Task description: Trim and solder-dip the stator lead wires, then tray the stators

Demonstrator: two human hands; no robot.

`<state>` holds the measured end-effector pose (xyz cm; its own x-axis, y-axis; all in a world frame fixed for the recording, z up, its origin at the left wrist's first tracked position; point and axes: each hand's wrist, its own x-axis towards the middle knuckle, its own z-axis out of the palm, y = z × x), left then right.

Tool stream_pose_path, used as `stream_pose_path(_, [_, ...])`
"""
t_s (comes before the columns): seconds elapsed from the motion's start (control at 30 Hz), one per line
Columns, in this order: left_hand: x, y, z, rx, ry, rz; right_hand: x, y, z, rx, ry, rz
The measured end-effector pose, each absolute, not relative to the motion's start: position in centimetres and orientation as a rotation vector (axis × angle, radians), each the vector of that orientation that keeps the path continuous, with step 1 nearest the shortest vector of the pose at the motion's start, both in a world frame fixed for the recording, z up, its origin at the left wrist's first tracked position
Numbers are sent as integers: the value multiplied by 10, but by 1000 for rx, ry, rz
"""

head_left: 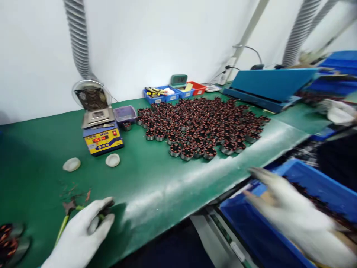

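My left hand [83,231], in a white glove with dark fingertips, hovers over or rests on green-handled cutters [63,225] lying on the green bench. Its thumb and fingers curve with a gap between them; one handle passes partly hidden beneath. I cannot see it gripping anything. At the right, my gloved right hand [292,212] is blurred by motion above a blue bin [237,219]. Thumb and fingers are apart, with nothing visible in them. Dark parts, too blurred to make out, lie in the bin. Copper-wound motor stators [195,130] cover the middle of the bench.
A yellow-blue soldering pot [103,141] with a digital display stands at the left behind two white dishes [113,160]. More stators [13,243] sit at the lower left. Small blue trays [154,97] line the wall. A co-worker's gloved hand [340,111] shows at far right.
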<state>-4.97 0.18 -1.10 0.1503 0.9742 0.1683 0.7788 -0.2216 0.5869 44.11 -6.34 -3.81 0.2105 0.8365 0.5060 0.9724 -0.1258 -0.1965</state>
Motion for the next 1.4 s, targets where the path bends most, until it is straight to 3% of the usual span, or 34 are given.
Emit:
stream_pose_path(0.1, [-42,3,-13,2042,1592,692,369,5,-25,-1644,-2153,-409])
stream_pose_path(0.27, [-43,7,-13,1801,1583,733,295,95,-27,-1878,-2296,-530])
stream_pose_path(0.43, [-35,9,-6,1252,1405,793,263,76,-35,-1727,-2285,-309])
stream_pose_path(0.6, [-29,9,-6,972,894,675,193,38,-5,-949,-2456,292])
stream_pose_path(0.73, [-30,12,-8,977,1004,975,147,47,7,-542,-2264,238])
stream_pose_path(0.83, [-32,16,-9,989,1200,1235,135,58,3,-469,-2196,5])
stream_pose_path(1.0, [-32,15,-13,1041,1356,1290,134,60,0,-448,-2224,-67])
stream_pose_path(1.23, [-27,18,-16,953,1331,1291,127,59,-5,-556,-2171,-16])
stream_pose_path(1.4, [-41,16,8,671,1209,1235,120,60,4,-694,-1981,215])
